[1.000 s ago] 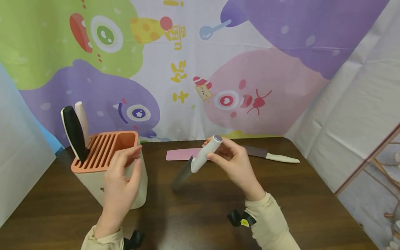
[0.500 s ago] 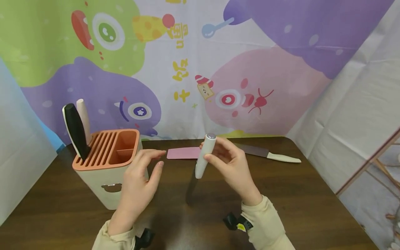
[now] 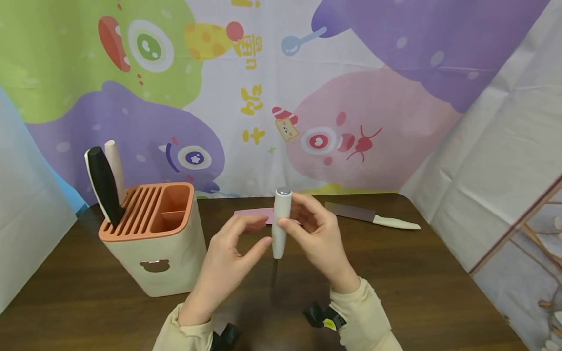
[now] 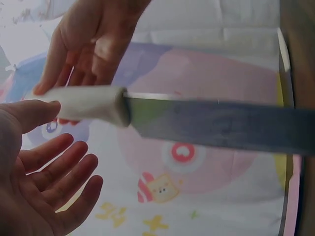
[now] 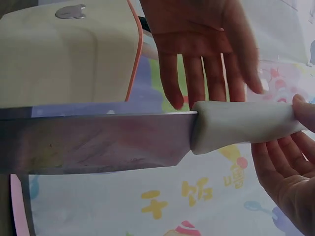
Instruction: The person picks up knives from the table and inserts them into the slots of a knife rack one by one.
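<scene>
A kitchen knife with a white handle [image 3: 279, 243] hangs upright over the table, its blade [image 4: 211, 120] pointing down. My right hand [image 3: 320, 239] pinches the upper part of the handle between thumb and fingers. On the other side, my left hand [image 3: 232, 261] has its fingers loosely extended and its thumb close to the handle; whether they touch, I cannot tell. Seen from the right wrist, the left hand [image 5: 202, 44] sits beside the handle with fingers spread. The blade's edge-on view from the head makes it look thin.
A cream knife holder [image 3: 153, 270] with an orange slotted top stands at left, a black handle [image 3: 104, 183] and a pale handle [image 3: 114, 170] sticking out. Behind the hands lie a pink blade [image 3: 254, 213] and a dark-bladed knife with a cream handle [image 3: 395, 223]. A printed cloth hangs behind.
My left hand has moved right, from in front of the holder to beside the knife. The knife has swung from slanted to upright and shifted slightly left, still pinched by the right hand.
</scene>
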The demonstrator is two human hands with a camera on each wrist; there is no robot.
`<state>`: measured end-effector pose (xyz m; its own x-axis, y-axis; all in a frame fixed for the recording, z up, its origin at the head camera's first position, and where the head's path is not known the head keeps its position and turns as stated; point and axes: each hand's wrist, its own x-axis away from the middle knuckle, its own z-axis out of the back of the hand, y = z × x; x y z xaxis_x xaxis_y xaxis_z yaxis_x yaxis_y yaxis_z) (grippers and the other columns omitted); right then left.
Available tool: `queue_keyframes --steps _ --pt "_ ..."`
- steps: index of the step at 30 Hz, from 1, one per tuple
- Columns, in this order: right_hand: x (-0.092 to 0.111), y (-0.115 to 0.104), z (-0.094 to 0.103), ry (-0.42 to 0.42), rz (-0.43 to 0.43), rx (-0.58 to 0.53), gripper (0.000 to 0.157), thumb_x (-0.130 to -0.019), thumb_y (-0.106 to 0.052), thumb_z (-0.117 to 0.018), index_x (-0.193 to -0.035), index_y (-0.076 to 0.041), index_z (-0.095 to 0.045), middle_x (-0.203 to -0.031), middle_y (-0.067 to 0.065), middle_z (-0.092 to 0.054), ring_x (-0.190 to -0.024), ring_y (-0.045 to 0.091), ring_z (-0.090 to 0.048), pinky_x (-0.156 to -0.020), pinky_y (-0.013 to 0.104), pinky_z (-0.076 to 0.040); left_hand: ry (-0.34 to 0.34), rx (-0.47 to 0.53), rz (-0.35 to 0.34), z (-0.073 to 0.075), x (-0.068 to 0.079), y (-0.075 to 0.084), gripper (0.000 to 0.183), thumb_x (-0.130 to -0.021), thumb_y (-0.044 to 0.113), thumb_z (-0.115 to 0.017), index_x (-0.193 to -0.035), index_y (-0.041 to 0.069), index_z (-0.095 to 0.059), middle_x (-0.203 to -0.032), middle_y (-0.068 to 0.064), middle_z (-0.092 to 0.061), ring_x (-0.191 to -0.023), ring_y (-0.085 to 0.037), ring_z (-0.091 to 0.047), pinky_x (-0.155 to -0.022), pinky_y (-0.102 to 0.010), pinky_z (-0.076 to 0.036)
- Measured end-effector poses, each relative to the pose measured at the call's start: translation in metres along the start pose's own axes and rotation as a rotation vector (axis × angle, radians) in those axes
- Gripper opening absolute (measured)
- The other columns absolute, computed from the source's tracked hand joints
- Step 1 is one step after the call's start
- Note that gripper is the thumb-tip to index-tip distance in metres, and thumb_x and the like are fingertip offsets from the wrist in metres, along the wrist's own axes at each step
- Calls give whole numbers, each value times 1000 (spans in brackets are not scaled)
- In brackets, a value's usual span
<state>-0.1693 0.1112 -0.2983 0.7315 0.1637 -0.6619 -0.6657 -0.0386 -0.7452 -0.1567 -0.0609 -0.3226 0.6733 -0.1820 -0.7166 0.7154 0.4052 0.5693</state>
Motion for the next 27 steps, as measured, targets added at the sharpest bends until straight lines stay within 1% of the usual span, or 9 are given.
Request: queue_keyframes --steps 5,8,11,15,20,24,27 --pt "4 4 -2 28 46 -7 39 -78 -4 -68 -113 7 -56 -98 -4 -61 -84 14 -61 -75 30 -53 -43 25 38 -9 2 3 31 -76 18 -73 -104 14 -61 -100 4 -61 -93 -9 -59 -80 -31 -50" --pt "6 4 -2 33 56 -14 38 -78 -6 -68 -112 7 -56 -100 -5 -63 -86 14 -62 -77 32 -53 -47 30 42 -11 3 3 31 -76 18 -74 -104 15 -62 -98 6 -60 -90 -9 -59 -79 -30 -50" --pt "8 5 -3 34 53 -28 38 -79 -6 -68 -112 8 -56 -101 -5 -63 -88 14 -62 -78 33 -53 -47 32 43 -13 3 3 30 -76 18 -74 -103 14 -62 -96 4 -60 -88 -12 -60 -77 -30 -51" --pt "9 5 -5 34 12 -48 36 -80 -6 -67 -112 8 -56 -100 -4 -63 -88 14 -62 -79 30 -53 -42 13 42 -15 4 3 30 -76 20 -74 -103 13 -62 -95 3 -61 -86 -13 -60 -76 -31 -51" --pt "9 6 -6 18 -44 -63 35 -82 -7 -65 -112 7 -56 -97 -6 -64 -89 13 -63 -78 28 -52 -25 -3 47 -14 4 2 30 -76 20 -74 -103 14 -62 -95 4 -61 -86 -11 -60 -76 -30 -51" --pt "9 5 -5 13 -51 -52 36 -81 -7 -66 -112 6 -56 -95 -7 -65 -88 13 -63 -77 28 -52 -28 18 50 -14 5 1 29 -77 17 -72 -104 14 -62 -96 3 -63 -86 -11 -60 -76 -29 -51" --pt "9 5 -3 16 -29 -39 35 -80 -4 -67 -111 7 -57 -98 -6 -63 -89 13 -62 -79 29 -52 -30 29 55 -15 5 1 29 -77 16 -72 -104 14 -62 -97 4 -63 -86 -11 -61 -76 -29 -51"
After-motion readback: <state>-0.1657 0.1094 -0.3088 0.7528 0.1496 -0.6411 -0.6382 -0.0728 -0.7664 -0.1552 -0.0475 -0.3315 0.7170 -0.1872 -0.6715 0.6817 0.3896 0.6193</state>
